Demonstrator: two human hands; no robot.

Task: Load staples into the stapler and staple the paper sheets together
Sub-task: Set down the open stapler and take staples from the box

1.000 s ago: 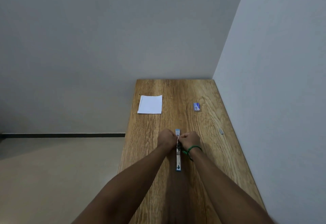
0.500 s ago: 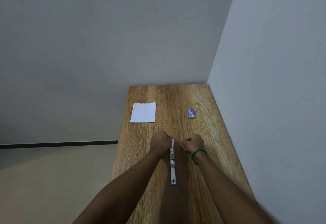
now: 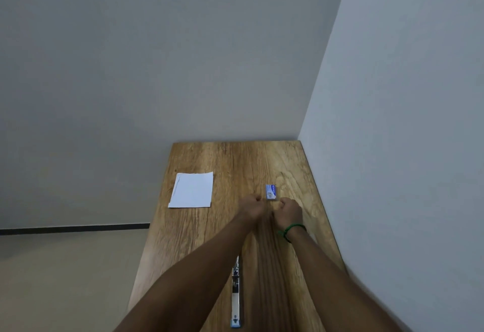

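The stapler (image 3: 235, 295) lies unfolded flat and lengthwise on the wooden table (image 3: 235, 156), between my two forearms and near the front edge. Neither hand touches it. My left hand (image 3: 252, 207) and my right hand (image 3: 289, 212) are stretched out ahead of it, both curled into fists with nothing visible in them. A small blue staple box (image 3: 271, 192) rests just beyond and between the two fists, a little apart from the knuckles. The white paper sheets (image 3: 192, 190) lie stacked at the table's left side. My right wrist wears a green band.
The table stands in a corner, with a grey wall along its right edge and another behind its far end. Its left edge drops off to a beige floor.
Both hands have let go of the stapler and moved forward to the staple box. The stapler stays unfolded on the table, now lower in view.
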